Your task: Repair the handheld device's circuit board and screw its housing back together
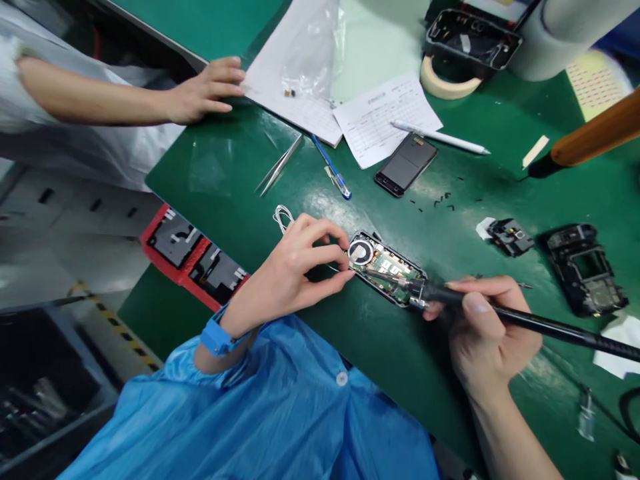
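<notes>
My right hand (pixel 487 333) grips a black soldering iron (pixel 550 325) like a pen. Its metal tip reaches left over the green circuit board (pixel 390 263) of an opened handheld device, which lies on the green table. At the board's left end, by a round speaker-like part (pixel 361 252), the fingertips of my left hand (pixel 295 263) are pinched together. They hold thin solder wire, whose loose silvery coil (pixel 283 217) shows behind the hand. Whether the wire touches the iron's tip is too small to tell. A blue wrist strap (pixel 219 337) circles my left wrist.
Tweezers (pixel 280 165), a blue pen (pixel 333 168) and a battery-like block (pixel 406 164) lie beyond the board. Black housings (pixel 583 270) sit to the right, below an orange-handled screwdriver (pixel 595 137). A co-worker's hand (pixel 207 90) rests at the table's left edge.
</notes>
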Action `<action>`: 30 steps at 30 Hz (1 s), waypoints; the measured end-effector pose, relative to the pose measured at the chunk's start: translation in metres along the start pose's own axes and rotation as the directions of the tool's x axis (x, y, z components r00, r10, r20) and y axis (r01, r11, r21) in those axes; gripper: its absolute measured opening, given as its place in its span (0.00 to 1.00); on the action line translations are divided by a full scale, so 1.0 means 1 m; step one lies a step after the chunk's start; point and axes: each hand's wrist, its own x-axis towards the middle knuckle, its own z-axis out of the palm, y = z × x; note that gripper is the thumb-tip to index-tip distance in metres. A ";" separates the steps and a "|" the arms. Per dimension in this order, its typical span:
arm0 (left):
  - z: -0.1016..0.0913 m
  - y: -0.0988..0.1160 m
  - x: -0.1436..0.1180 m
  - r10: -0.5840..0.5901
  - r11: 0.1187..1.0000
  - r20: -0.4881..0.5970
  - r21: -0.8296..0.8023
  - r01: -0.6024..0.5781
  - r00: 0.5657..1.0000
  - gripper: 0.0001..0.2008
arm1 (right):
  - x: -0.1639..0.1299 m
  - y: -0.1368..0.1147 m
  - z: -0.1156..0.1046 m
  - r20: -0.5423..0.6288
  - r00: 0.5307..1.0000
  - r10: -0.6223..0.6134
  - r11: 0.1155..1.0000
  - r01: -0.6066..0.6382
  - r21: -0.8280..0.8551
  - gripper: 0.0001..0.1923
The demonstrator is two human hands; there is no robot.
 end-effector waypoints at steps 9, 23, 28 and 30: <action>-0.014 -0.003 0.014 0.041 0.999 0.154 0.024 -0.046 0.987 0.10 | 0.001 0.002 0.001 -0.063 0.998 -0.002 1.000 0.002 0.006 0.16; -0.026 -0.012 0.027 0.051 0.999 0.288 -0.015 -0.049 0.956 0.08 | 0.001 0.003 -0.001 0.013 1.000 0.000 0.999 -0.001 0.035 0.12; -0.026 -0.011 0.028 0.079 0.997 0.270 -0.015 -0.078 0.960 0.08 | 0.001 0.004 -0.004 0.036 0.999 -0.007 0.999 0.006 0.036 0.13; -0.025 -0.011 0.028 0.085 0.996 0.276 -0.010 -0.085 0.957 0.09 | 0.001 0.007 -0.007 0.067 0.998 -0.011 0.999 0.009 0.034 0.10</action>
